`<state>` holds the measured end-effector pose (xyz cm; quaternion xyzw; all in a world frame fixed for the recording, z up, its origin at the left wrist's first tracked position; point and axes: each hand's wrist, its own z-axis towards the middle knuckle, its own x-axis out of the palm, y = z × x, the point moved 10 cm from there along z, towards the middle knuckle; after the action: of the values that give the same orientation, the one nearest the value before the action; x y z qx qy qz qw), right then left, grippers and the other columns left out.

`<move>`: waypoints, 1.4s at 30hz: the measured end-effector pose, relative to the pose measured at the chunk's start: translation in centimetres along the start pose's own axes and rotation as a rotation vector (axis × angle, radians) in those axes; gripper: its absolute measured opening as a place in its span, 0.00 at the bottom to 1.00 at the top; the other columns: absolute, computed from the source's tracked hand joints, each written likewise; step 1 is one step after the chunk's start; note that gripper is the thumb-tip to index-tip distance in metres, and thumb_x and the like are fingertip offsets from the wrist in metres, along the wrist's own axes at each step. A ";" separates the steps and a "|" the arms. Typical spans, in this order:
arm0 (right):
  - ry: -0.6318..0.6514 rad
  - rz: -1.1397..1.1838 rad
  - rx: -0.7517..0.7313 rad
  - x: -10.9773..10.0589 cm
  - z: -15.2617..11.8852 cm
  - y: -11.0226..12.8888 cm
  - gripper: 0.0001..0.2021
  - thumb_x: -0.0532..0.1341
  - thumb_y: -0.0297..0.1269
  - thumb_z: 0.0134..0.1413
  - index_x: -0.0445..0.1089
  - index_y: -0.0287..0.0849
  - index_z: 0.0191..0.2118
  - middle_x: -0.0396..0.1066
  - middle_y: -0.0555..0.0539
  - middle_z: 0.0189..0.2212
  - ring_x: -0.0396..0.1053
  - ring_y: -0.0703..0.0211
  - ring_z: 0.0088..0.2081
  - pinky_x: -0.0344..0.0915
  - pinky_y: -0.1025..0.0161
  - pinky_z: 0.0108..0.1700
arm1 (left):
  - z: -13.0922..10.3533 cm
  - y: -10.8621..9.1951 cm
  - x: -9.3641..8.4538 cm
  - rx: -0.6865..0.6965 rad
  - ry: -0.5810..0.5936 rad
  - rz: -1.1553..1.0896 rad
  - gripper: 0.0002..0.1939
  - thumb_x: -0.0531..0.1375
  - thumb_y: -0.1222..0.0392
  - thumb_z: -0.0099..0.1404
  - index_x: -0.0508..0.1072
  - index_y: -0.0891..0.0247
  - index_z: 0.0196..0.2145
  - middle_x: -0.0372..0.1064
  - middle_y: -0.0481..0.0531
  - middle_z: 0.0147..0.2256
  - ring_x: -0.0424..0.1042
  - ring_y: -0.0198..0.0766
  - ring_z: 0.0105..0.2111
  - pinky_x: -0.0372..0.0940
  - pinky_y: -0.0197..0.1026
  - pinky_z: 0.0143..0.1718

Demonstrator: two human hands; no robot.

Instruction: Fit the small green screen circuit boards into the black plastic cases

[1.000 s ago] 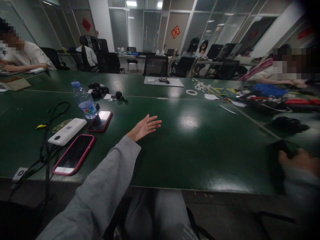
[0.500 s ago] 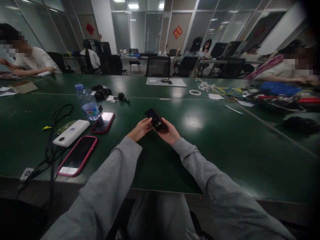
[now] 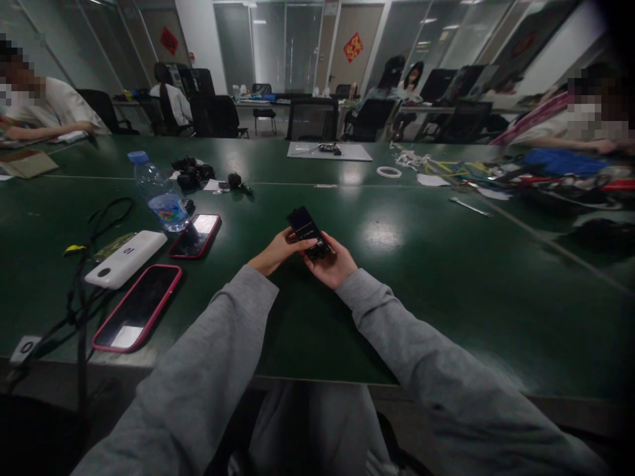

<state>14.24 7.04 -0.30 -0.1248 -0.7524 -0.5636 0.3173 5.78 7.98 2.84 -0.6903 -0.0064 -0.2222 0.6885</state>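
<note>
Between my hands, above the green table (image 3: 397,297), is a small black device (image 3: 304,225) with a dark screen at its far end and a small pale mark near its close end. My left hand (image 3: 278,251) grips its left side, the thumb laid across the lower face. Around the right side and underneath, my right hand (image 3: 333,263) is closed on it. The exact kind of device cannot be made out. To the left lie a phone with a red case (image 3: 196,237), a pink-rimmed phone (image 3: 139,309) and a white power bank (image 3: 126,259).
A water bottle (image 3: 161,198) stands at the left, near black cables (image 3: 79,297). Black parts (image 3: 193,173) lie behind it. A white board (image 3: 330,151), a tape roll (image 3: 388,172), a metal wrench-like tool (image 3: 470,207) and tangled cables (image 3: 446,166) lie farther off. People sit at both sides.
My left thumb has moved onto the face of the device, and the device is turned so its screen shows more. The view has shifted slightly, moving the left-side items further left.
</note>
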 end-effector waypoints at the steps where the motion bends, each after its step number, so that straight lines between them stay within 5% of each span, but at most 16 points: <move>1: 0.004 0.012 0.013 0.0 0.0 -0.2 0.13 0.60 0.48 0.52 0.68 0.42 0.34 0.70 0.44 0.31 0.69 0.54 0.38 0.71 0.57 0.41 | 0.0 0.0 0.0 0.008 0.001 0.009 0.21 0.68 0.62 0.48 0.72 0.65 0.41 0.69 0.55 0.40 0.67 0.43 0.44 0.56 0.50 0.52; 6: 0.009 0.082 0.066 0.0 -0.1 -0.8 0.12 0.60 0.46 0.53 0.68 0.42 0.35 0.70 0.45 0.32 0.69 0.54 0.38 0.70 0.58 0.41 | -0.2 -0.4 0.0 0.030 -0.019 -0.021 0.22 0.68 0.64 0.47 0.71 0.65 0.42 0.70 0.55 0.40 0.67 0.44 0.45 0.54 0.50 0.52; 12: 0.053 -0.094 0.029 -0.2 0.6 -0.1 0.15 0.61 0.49 0.52 0.69 0.43 0.38 0.71 0.46 0.34 0.69 0.56 0.37 0.69 0.60 0.37 | 0.0 0.0 -0.6 0.016 -0.044 -0.053 0.25 0.69 0.63 0.46 0.70 0.66 0.43 0.70 0.55 0.40 0.68 0.42 0.44 0.56 0.48 0.51; 22: 0.076 -0.270 -0.152 -0.2 0.8 0.8 0.20 0.70 0.46 0.41 0.69 0.41 0.39 0.70 0.47 0.37 0.68 0.60 0.38 0.65 0.62 0.42 | 0.5 0.0 -2.0 0.025 -0.032 0.164 0.29 0.69 0.62 0.45 0.70 0.66 0.47 0.70 0.56 0.41 0.69 0.41 0.43 0.58 0.47 0.49; 42: 0.153 -0.520 -0.169 0.6 0.2 0.3 0.25 0.72 0.40 0.37 0.66 0.42 0.44 0.71 0.44 0.41 0.68 0.54 0.46 0.62 0.51 0.53 | -1.6 0.3 -2.9 -0.095 0.162 0.454 0.35 0.69 0.61 0.46 0.66 0.63 0.52 0.70 0.56 0.46 0.69 0.45 0.46 0.58 0.53 0.51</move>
<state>13.85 7.27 0.27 0.0895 -0.6835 -0.6945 0.2063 2.78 7.35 1.57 -0.6857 0.2145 -0.1166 0.6857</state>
